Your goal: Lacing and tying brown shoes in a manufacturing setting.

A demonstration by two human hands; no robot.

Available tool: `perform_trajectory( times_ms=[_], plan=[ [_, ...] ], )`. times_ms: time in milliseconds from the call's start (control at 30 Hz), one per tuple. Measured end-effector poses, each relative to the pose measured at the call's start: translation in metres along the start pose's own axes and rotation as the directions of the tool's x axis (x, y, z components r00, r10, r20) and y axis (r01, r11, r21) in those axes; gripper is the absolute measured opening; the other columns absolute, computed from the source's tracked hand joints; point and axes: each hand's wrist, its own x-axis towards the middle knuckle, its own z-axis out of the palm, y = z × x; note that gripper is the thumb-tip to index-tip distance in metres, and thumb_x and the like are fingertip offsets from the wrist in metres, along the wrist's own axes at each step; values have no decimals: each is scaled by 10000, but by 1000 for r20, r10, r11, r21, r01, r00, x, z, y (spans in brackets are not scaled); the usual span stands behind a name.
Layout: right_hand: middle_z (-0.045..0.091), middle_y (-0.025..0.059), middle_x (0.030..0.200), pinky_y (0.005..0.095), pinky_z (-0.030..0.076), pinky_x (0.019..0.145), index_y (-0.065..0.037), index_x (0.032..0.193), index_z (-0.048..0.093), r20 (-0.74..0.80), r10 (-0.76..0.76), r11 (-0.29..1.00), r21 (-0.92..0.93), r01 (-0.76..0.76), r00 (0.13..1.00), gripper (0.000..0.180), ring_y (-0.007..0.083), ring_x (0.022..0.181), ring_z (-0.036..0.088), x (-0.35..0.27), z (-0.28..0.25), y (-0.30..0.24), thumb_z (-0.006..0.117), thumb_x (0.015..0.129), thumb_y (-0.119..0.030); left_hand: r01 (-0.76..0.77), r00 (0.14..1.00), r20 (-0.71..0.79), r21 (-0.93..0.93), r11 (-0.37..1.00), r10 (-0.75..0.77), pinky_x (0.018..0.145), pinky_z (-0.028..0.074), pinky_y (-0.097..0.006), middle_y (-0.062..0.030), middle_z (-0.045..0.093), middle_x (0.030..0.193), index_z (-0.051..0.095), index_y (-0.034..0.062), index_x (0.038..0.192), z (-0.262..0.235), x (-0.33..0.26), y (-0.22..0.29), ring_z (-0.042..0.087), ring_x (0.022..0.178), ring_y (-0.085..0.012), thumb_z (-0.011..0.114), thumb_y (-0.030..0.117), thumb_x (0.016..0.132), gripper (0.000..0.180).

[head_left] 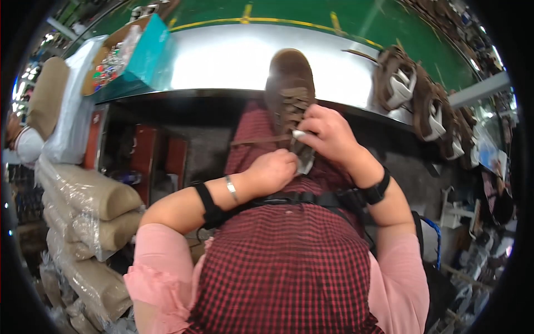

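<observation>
A brown lace-up shoe (pixel 289 78) lies with its toe pointing away, across the near edge of the bench and over my lap. Flat brown laces cross its upper part. One loose shoelace (pixel 258 141) stretches out to the left of the shoe. My right hand (pixel 332 133) is at the right row of eyelets, thumb and fingers pinched on the lacing. Something white covers a fingertip there. My left hand (pixel 275 168) is closed beside the shoe's opening, its fingers curled under. Whatever those fingers grip is hidden.
A shiny metal bench (pixel 222 58) runs across in front of me. At its left stands a teal box (pixel 146 55) with small colourful pieces. Several brown shoes (pixel 397 80) line the right end. Plastic-wrapped beige bundles (pixel 103 195) are stacked at my left.
</observation>
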Motion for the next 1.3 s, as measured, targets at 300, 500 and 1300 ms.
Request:
perform_trajectory(
  times_ms=[300,500,1300],
  plan=[
    [508,42,777,360,436,620,-95,724,587,-65,-201,965,-185,186,977,79,236,714,528,-15,2,0,624,659,-120,-336,926,-210,-83,938,313,813,442,-398,-68,594,894,595,38,803,-37,1,29,543,833,-260,685,157,741,161],
    [453,-21,774,275,378,653,-143,694,561,111,-447,734,-522,435,888,74,125,728,477,-13,-5,-13,572,647,-200,-102,995,-54,-466,879,87,891,407,-396,-108,604,996,606,33,994,-11,11,7,531,978,-299,595,221,849,237],
    [595,118,612,416,463,551,-84,1018,502,156,68,997,21,-72,985,284,331,600,609,-10,-4,2,565,743,-116,-65,998,-28,-186,980,61,776,447,-433,-180,584,857,593,-20,810,11,15,-6,558,841,-356,622,171,783,196]
  ],
)
